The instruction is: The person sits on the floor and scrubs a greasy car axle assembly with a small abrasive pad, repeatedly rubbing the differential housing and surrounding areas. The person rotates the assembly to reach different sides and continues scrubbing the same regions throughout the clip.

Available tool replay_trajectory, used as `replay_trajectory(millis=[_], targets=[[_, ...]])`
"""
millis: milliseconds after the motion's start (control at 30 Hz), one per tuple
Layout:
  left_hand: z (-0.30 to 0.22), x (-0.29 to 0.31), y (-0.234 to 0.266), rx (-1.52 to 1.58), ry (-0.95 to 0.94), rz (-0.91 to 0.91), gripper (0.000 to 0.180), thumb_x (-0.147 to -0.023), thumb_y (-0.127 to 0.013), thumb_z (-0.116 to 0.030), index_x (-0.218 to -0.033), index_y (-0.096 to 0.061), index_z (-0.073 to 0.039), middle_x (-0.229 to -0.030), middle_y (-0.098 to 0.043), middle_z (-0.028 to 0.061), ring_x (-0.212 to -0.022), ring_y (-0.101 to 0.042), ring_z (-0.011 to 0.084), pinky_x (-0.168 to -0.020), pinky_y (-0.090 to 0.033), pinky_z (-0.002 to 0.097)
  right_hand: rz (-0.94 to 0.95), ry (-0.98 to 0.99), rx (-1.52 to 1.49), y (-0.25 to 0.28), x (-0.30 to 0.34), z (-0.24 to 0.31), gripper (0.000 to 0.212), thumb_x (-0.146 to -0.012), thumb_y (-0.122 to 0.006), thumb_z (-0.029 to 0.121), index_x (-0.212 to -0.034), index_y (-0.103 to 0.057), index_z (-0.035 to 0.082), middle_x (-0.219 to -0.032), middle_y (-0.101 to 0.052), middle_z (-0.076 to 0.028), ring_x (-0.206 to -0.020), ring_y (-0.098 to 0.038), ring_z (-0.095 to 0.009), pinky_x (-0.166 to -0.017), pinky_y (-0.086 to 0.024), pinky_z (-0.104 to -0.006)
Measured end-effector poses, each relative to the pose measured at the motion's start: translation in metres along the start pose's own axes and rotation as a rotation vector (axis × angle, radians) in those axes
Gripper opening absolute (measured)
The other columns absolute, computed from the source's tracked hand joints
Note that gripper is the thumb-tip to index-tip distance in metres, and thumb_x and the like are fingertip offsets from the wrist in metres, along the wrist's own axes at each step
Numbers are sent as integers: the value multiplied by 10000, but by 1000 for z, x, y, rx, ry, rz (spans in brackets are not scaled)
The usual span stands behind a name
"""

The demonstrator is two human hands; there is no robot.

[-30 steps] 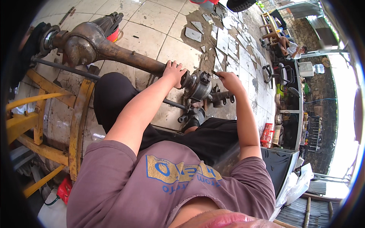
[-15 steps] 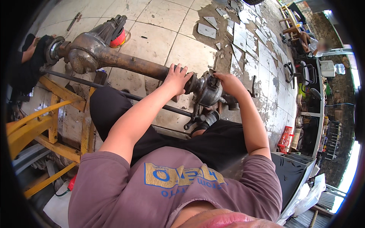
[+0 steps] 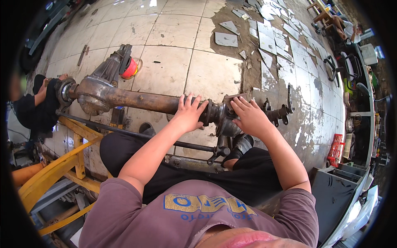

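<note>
A rusty vehicle axle (image 3: 140,99) lies across in front of me, its bulging differential housing (image 3: 93,99) toward the left. My left hand (image 3: 191,112) rests on the axle tube with fingers spread, just left of a flange at the tube's end. My right hand (image 3: 250,115) lies on the greasy steering knuckle (image 3: 226,124), fingers stretched over a flat brown piece (image 3: 233,98) on its top. The palm hides part of the knuckle. A thin steel rod (image 3: 136,134) runs along the near side of the axle.
A person in black (image 3: 35,101) sits at the axle's left end, beside the hub. Yellow metal stands (image 3: 49,165) are at my left. Behind the axle is a red tin (image 3: 131,68); broken tiles (image 3: 266,39) cover the floor farther back. Shelves (image 3: 359,128) line the right.
My right hand has flattened from a bent-finger hold at the knuckle's top to outstretched fingers on the brown piece. My left hand stays on the tube. The view has shifted.
</note>
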State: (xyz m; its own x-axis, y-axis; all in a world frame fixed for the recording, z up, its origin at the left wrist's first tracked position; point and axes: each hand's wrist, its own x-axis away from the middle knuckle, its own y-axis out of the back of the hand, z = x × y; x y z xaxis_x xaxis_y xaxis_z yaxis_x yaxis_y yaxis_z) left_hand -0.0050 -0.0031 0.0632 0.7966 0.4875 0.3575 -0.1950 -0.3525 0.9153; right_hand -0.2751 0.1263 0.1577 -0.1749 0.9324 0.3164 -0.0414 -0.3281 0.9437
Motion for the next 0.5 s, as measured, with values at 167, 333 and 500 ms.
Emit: replay_trajectory(millis=[167,333,500], targets=[[-3,1,5,-27,2,27,1077,-981,-842,-536,-1841,-283,-206,-1884,-241,187,-1744,-159,480,-1391,-101,730,-49,0,-34,-6,9,0,748,-1085,-726,382,-1717,-492,56,-1798,-485,-130,-1694,-409,-334,-1364,-351,-607],[-4,1,10,-53,12,60,1111,-965,-846,-567,-1841,-274,-193,-1882,-234,205,-1742,-161,484,-1388,-98,739,-88,-67,-35,-17,9,8,733,-1090,-715,414,-1709,-513,78,-1794,-495,-102,-1688,-421,-322,-1362,-347,-614],[-4,0,4,-33,-3,34,1152,-941,-865,-565,-1838,-252,-181,-1869,-219,217,-1730,-175,494,-1380,-109,753,-153,-170,-42,-29,3,23,743,-1089,-720,450,-1713,-516,103,-1796,-491,-121,-1694,-414,-322,-1369,-330,-632]])
